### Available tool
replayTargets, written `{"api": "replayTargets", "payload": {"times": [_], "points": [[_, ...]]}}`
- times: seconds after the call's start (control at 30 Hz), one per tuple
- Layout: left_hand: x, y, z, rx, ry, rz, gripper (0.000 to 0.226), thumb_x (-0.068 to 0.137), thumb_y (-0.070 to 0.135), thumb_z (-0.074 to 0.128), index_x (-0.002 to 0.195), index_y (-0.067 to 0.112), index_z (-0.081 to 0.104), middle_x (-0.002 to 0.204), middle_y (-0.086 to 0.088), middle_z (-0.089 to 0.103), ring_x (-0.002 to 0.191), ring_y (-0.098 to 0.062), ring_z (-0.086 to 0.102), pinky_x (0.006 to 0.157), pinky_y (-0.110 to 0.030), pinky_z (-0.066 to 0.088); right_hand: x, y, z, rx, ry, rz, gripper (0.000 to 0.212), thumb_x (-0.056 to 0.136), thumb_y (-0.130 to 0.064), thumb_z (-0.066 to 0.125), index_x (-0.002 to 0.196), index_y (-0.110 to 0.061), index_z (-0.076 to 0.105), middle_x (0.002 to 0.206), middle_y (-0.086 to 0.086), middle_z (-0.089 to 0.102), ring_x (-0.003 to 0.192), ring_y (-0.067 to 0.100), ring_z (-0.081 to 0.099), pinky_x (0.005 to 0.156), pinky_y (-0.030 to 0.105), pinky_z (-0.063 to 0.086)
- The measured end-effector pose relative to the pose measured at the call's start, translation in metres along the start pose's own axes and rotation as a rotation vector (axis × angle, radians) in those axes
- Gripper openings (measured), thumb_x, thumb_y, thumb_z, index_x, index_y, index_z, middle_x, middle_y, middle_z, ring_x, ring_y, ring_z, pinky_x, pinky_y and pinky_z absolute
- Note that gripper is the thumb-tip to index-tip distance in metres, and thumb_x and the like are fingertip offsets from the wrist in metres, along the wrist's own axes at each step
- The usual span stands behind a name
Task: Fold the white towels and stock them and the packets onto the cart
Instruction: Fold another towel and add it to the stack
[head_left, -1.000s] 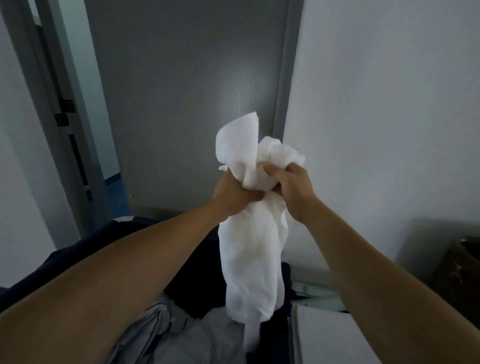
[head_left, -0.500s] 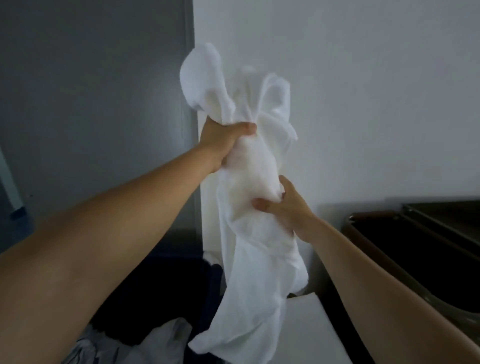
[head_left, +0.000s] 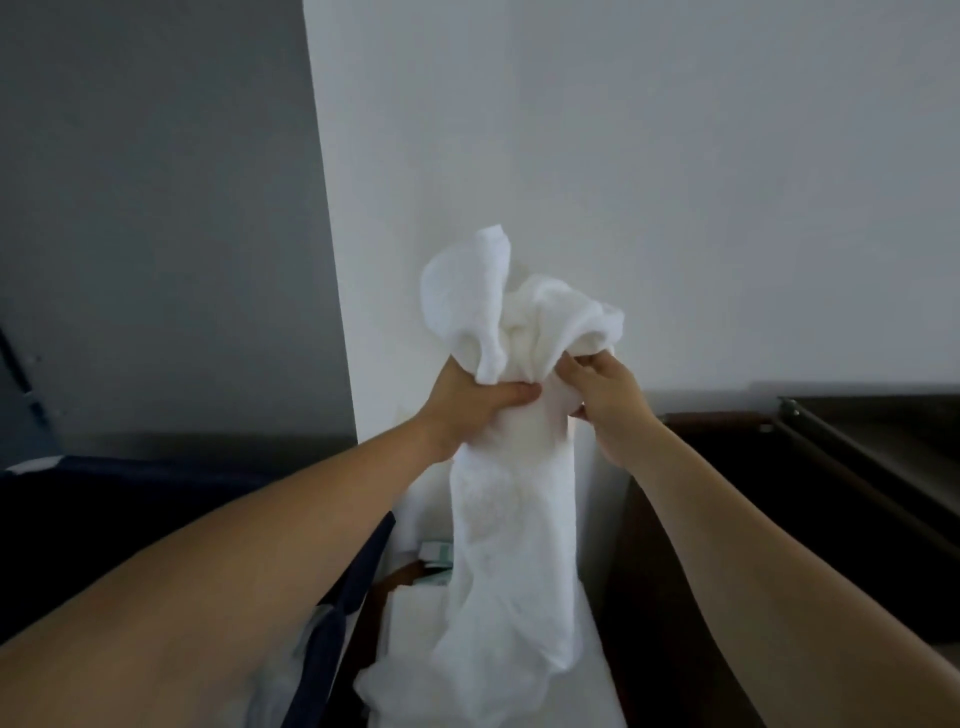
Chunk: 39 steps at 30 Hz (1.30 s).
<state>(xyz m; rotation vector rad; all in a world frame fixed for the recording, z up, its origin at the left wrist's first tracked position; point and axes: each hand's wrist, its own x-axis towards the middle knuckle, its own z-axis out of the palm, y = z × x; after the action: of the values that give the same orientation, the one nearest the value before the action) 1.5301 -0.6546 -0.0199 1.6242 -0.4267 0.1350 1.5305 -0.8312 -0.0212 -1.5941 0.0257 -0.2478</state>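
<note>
Hanging in the middle of the frame, the white towel (head_left: 511, 493) is gathered into a loose, crumpled column, held up in the air in front of a white wall (head_left: 675, 156). The left hand (head_left: 470, 402), reaching in from the lower left on a bare forearm, has its fingers curled tight round the bunched cloth near the top, with the thumb lying across the front. The right hand (head_left: 608, 400), coming in from the lower right, pinches a fold of the same towel just beside the left hand, at the same height, its fingertips closed on the cloth. Above both hands the towel's upper end flares out in two rumpled lobes; below them it drops straight down and spreads into a wider, wrinkled tail at the bottom centre. That tail reaches down to a flat white surface (head_left: 597, 696), though whether it touches it is hard to tell. Just left of the hanging cloth, low in the frame, sits what looks like a small pale green packet (head_left: 435, 553), partly hidden. A dark blue fabric bag (head_left: 130, 499) fills the lower left behind the left forearm, and a grey door (head_left: 156, 208) takes up the upper left. On the right stands a dark brown container (head_left: 722, 417), with a dark metal rail (head_left: 857, 457) running beyond it toward the right edge.
</note>
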Motion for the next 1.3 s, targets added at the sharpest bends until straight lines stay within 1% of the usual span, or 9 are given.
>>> {"api": "replayTargets", "payload": {"times": [0.2, 0.33, 0.47, 0.57, 0.67, 0.83, 1.07, 1.2, 1.3], "points": [[-0.017, -0.027, -0.013, 0.012, -0.277, -0.179, 0.042, 0.082, 0.019, 0.078, 0.122, 0.019, 0.065, 0.113, -0.002, 0.073, 0.106, -0.021, 0.069, 0.086, -0.038, 0.058, -0.004, 0.027, -0.013, -0.277, 0.005, -0.005, 0.021, 0.088, -0.009, 0.059, 0.107, -0.014, 0.067, 0.103, 0.008, 0.072, 0.098, 0.026, 0.068, 0.086, 0.045, 0.057], [-0.014, -0.044, -0.039, -0.07, -0.087, -0.262, 0.038, 0.086, 0.014, 0.073, 0.122, 0.023, 0.062, 0.111, -0.003, 0.071, 0.1, -0.023, 0.069, 0.075, -0.033, 0.058, -0.004, 0.029, -0.011, -0.442, -0.021, -0.061, 0.03, 0.084, 0.007, 0.048, 0.105, -0.008, 0.063, 0.097, 0.012, 0.068, 0.09, 0.027, 0.064, 0.077, 0.04, 0.056], [-0.007, -0.04, -0.054, 0.072, 0.1, -0.28, 0.015, 0.092, 0.001, 0.052, 0.096, 0.009, 0.064, 0.081, -0.008, 0.062, 0.064, -0.021, 0.063, 0.054, -0.03, 0.048, -0.006, 0.011, -0.007, -0.425, 0.032, -0.085, 0.051, 0.077, 0.016, 0.047, 0.11, -0.021, 0.062, 0.099, -0.004, 0.057, 0.078, 0.01, 0.056, 0.064, 0.022, 0.051], [-0.003, -0.033, -0.061, 0.027, 0.181, -0.262, 0.022, 0.095, 0.001, 0.039, 0.087, 0.006, 0.059, 0.07, -0.007, 0.049, 0.047, -0.019, 0.048, 0.05, -0.031, 0.043, -0.006, -0.001, -0.006, -0.386, 0.08, -0.122, 0.059, 0.076, 0.017, 0.044, 0.114, -0.026, 0.061, 0.107, -0.005, 0.056, 0.087, 0.01, 0.056, 0.077, 0.031, 0.054], [0.001, -0.027, -0.065, 0.192, 0.02, -0.309, 0.016, 0.093, 0.008, 0.052, 0.108, 0.01, 0.059, 0.083, -0.006, 0.059, 0.062, -0.017, 0.056, 0.054, -0.03, 0.045, -0.008, -0.015, -0.001, -0.478, -0.007, -0.226, 0.057, 0.076, 0.014, 0.045, 0.109, -0.028, 0.063, 0.097, -0.011, 0.057, 0.082, 0.011, 0.056, 0.069, 0.023, 0.049], [-0.001, -0.026, -0.038, 0.401, -0.395, -0.165, 0.07, 0.087, 0.033, 0.074, 0.147, 0.033, 0.038, 0.141, 0.008, 0.047, 0.128, -0.011, 0.044, 0.098, -0.026, 0.039, -0.011, -0.034, 0.018, -0.682, -0.158, -0.354, 0.058, 0.078, 0.011, 0.044, 0.107, -0.034, 0.065, 0.086, -0.013, 0.059, 0.077, 0.003, 0.056, 0.064, 0.011, 0.043], [0.006, -0.035, -0.036, 0.595, -0.421, -0.119, 0.035, 0.092, 0.037, 0.062, 0.101, 0.002, 0.063, 0.095, -0.014, 0.065, 0.08, -0.022, 0.058, 0.078, -0.039, 0.048, -0.013, -0.033, 0.018, -0.722, 0.023, -0.354, 0.053, 0.077, 0.005, 0.044, 0.096, -0.039, 0.066, 0.082, -0.014, 0.066, 0.069, 0.001, 0.053, 0.062, 0.021, 0.043], [-0.013, -0.058, -0.054, 0.605, -0.376, -0.223, 0.032, 0.099, 0.037, 0.053, 0.107, 0.009, 0.066, 0.103, -0.01, 0.069, 0.093, -0.023, 0.065, 0.085, -0.034, 0.052, -0.016, -0.045, 0.01, -0.528, 0.311, -0.354, 0.047, 0.078, 0.005, 0.045, 0.088, -0.035, 0.067, 0.084, -0.014, 0.066, 0.074, 0.003, 0.058, 0.061, 0.02, 0.044], [-0.01, -0.039, -0.045, 0.461, -0.186, -0.204, 0.029, 0.102, 0.03, 0.045, 0.11, 0.01, 0.064, 0.102, -0.006, 0.068, 0.09, -0.024, 0.065, 0.077, -0.037, 0.055, -0.011, -0.045, 0.006, -0.73, 0.255, -0.283, 0.038, 0.084, -0.005, 0.053, 0.112, -0.027, 0.067, 0.102, -0.01, 0.064, 0.094, 0.013, 0.06, 0.079, 0.028, 0.049]]}}
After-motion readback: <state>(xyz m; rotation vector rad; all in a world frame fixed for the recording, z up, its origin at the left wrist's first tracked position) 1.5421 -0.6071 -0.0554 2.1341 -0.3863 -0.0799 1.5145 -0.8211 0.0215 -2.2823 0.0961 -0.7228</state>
